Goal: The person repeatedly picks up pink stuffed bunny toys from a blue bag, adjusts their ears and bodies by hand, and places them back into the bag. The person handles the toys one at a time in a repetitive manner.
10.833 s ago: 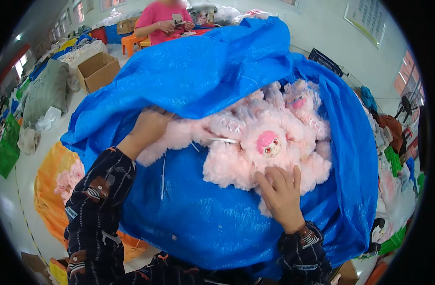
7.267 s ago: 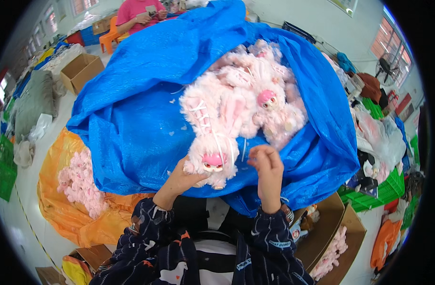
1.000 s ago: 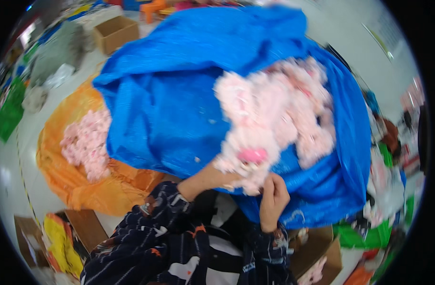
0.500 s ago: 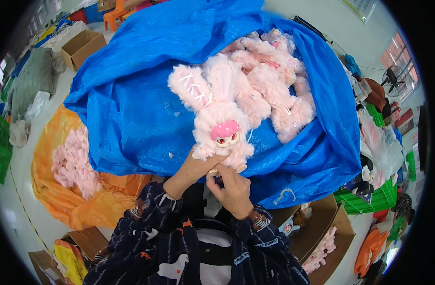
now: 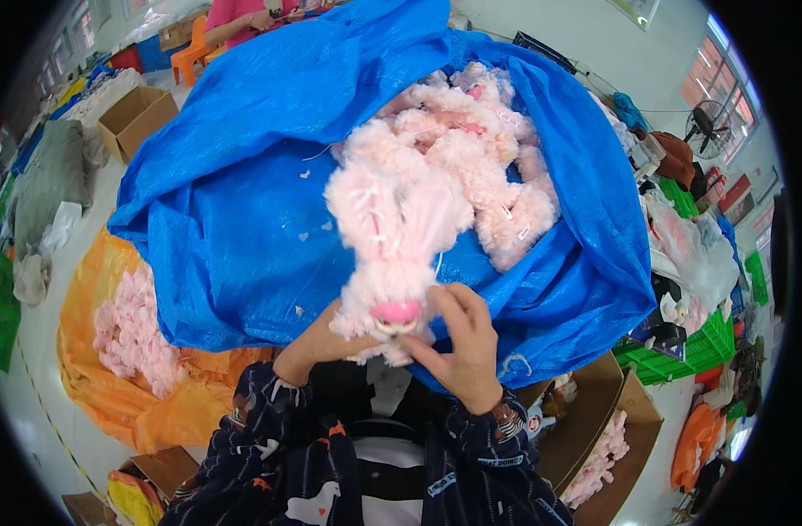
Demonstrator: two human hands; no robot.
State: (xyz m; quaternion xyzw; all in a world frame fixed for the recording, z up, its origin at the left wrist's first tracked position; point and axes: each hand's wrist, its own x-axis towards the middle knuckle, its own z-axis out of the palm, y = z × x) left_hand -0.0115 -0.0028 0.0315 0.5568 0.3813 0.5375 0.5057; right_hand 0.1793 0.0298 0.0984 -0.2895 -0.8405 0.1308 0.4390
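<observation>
A pale pink long-eared plush rabbit (image 5: 388, 285) with a glossy pink forelock is between my hands, tilted so its ears point away from me and its face is foreshortened. My left hand (image 5: 320, 340) grips its lower body from the left; the fingers are mostly hidden behind fur. On the other side, my right hand (image 5: 467, 351) has its thumb by the toy's face and its forefinger at the side of the head, curved around that edge. White lacing runs on the left ear. Beyond lie several similar plush toys (image 5: 506, 210) in a large blue tarp sack (image 5: 243, 254).
An orange sack (image 5: 85, 351) with pink plush pieces (image 5: 138, 329) stands at left. At lower right are a cardboard box (image 5: 585, 412) and a green crate (image 5: 695, 351). Another person in pink (image 5: 234, 22) is at the far side. A fan (image 5: 706, 123) stands far right.
The rabbit has come nearer to me and tipped, so its face shows less. My right hand has moved from its foot up to its head. The view has shifted, bringing a person into sight.
</observation>
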